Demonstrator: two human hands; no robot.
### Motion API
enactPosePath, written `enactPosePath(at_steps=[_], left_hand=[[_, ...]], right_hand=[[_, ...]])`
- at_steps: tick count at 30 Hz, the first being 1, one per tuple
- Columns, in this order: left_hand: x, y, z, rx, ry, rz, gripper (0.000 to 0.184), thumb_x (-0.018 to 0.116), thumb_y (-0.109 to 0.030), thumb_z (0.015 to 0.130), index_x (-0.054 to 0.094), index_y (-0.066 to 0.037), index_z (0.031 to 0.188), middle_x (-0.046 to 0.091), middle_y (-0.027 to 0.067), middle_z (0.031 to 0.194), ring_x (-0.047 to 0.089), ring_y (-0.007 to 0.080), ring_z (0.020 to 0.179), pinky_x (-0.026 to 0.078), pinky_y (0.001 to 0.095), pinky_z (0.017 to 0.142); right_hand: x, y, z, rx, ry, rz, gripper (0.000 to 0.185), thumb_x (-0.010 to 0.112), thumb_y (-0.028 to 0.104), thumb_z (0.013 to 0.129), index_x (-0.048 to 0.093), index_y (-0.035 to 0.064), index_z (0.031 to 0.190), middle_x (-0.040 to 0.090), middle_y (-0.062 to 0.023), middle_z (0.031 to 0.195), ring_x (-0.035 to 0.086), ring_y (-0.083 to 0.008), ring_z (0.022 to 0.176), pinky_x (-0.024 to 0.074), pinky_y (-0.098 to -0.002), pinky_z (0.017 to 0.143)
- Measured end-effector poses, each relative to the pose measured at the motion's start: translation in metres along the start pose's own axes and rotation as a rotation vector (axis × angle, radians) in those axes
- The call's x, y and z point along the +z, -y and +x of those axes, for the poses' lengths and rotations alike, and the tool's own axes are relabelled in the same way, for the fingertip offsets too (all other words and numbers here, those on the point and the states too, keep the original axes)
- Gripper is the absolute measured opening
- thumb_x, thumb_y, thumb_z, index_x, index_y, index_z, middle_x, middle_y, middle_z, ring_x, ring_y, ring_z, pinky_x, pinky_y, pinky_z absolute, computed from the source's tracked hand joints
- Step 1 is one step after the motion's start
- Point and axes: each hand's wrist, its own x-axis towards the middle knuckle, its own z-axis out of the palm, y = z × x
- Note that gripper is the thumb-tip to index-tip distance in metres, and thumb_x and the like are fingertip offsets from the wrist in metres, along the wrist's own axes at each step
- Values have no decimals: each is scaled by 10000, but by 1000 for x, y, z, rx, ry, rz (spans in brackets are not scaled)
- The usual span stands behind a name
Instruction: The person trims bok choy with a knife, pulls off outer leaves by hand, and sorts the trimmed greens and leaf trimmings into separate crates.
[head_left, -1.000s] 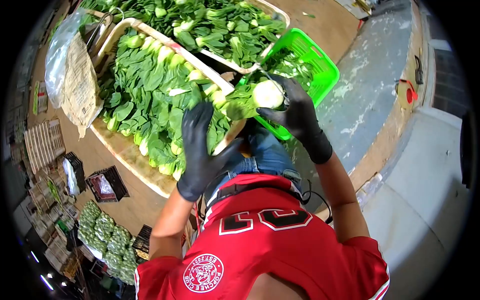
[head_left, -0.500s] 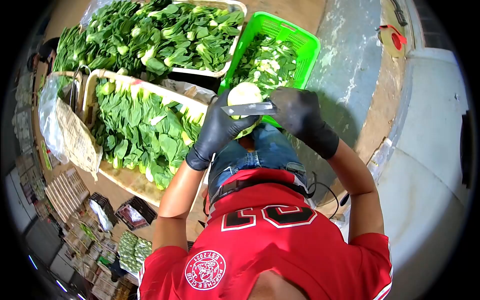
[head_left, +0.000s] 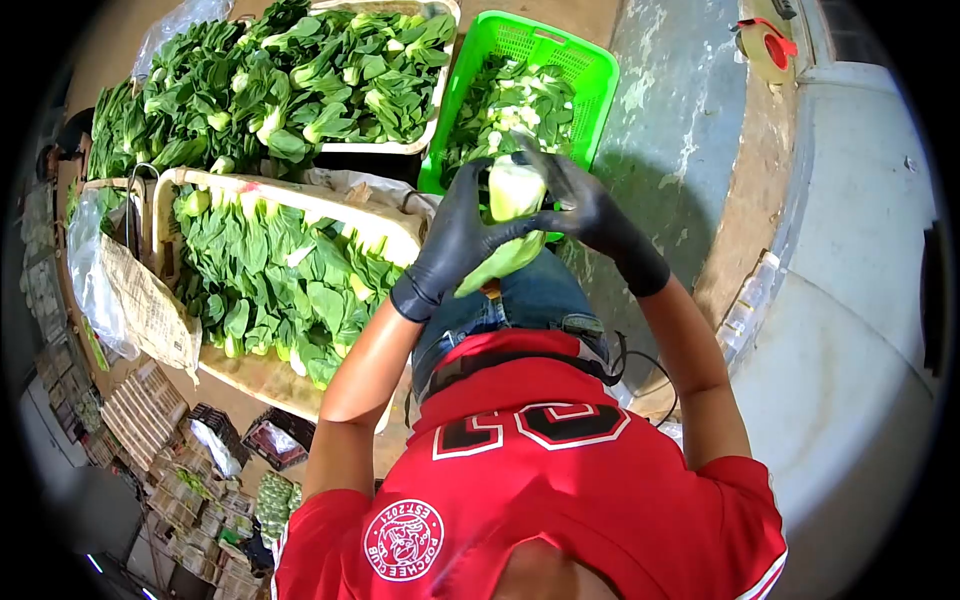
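Observation:
My left hand (head_left: 452,235), in a black glove, is closed round a leafy green head (head_left: 515,190) with a pale base. The leaves hang down toward my lap. My right hand (head_left: 590,215), also gloved in black, touches the head's right side and holds a knife (head_left: 538,155), whose blade is blurred near the top of the base. Just beyond both hands stands a bright green basket (head_left: 605,75) with cut leaves and pale pieces inside. To the left, a pale crate (head_left: 400,235) holds rows of leafy greens (head_left: 260,260).
A second crate (head_left: 440,100) heaped with greens is at the back. Plastic and a paper sack (head_left: 150,300) hang at the left crate's corner. A red tape dispenser (head_left: 768,48) lies at upper right. Dark crates (head_left: 278,438) sit on the floor at lower left.
My left hand has gone from over the left crate to hold the head, which my right hand held earlier. The knife has shifted from across the base to its upper side. The view has turned.

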Motion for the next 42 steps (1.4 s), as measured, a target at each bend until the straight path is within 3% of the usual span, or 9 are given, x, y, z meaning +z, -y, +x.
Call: enactPosePath(at_steps=[6,12,15,26,28,30,34,38,42], left_hand=[[-24,10,21,48,260,-68,671,697,-359,730,437,37,1205,555,234,1119,557,349,1032,428,390,885],[-24,49,64,-189,405,-748,602,615,-277,829,386,80,1256,525,187,1191,529,223,1060,417,322,915],[-5,53,55,113,8,84,808,641,-511,754,380,55,1268,512,245,1189,518,327,1089,398,358,935],[-28,54,-8,-266,313,-858,584,701,-298,755,464,3,1197,566,102,1032,532,151,925,431,287,824],[-37,73,-17,-129,59,-898,543,649,-310,807,457,1,1209,568,122,1066,513,176,1004,401,311,887],[-72,78,-8,-46,-243,-1027,504,594,-304,853,452,13,1217,562,135,1104,493,202,1062,376,330,923],[-140,105,-28,-48,-1009,-1396,492,567,-282,875,444,47,1220,568,147,1099,525,191,1023,395,320,909],[-132,190,-189,-336,-1302,-119,214,583,-10,808,580,15,1021,631,108,1003,601,192,908,453,285,835],[-107,238,-378,-982,-760,574,175,608,-68,660,585,-32,830,602,160,827,553,362,770,450,417,715]], right_hand=[[-20,6,15,114,184,-8,510,774,211,686,539,-38,1064,590,-113,865,548,-161,763,457,-298,711],[-50,19,20,470,273,162,417,720,212,740,573,-8,1063,575,-10,757,494,-70,617,431,-233,553],[-45,21,21,566,163,108,311,659,240,806,592,-1,991,549,12,654,479,-66,493,399,-228,449],[-15,21,51,567,377,117,251,574,253,859,618,7,846,572,-24,660,528,-92,611,413,-239,555],[-10,28,56,642,186,133,242,553,230,863,626,2,898,604,-35,746,547,-112,686,430,-255,618],[-19,-34,66,305,138,-215,248,542,208,867,618,-2,977,628,-51,853,563,-133,747,445,-280,676],[-28,-68,72,466,31,-389,298,588,201,849,582,-32,1035,636,-101,914,581,-166,838,453,-303,745],[-25,-107,71,207,62,-665,358,610,258,837,569,-20,1059,636,-149,944,603,-261,858,455,-348,768],[-12,-122,77,238,187,-923,362,620,273,829,576,-4,1057,627,-183,972,596,-322,879,448,-368,786]])
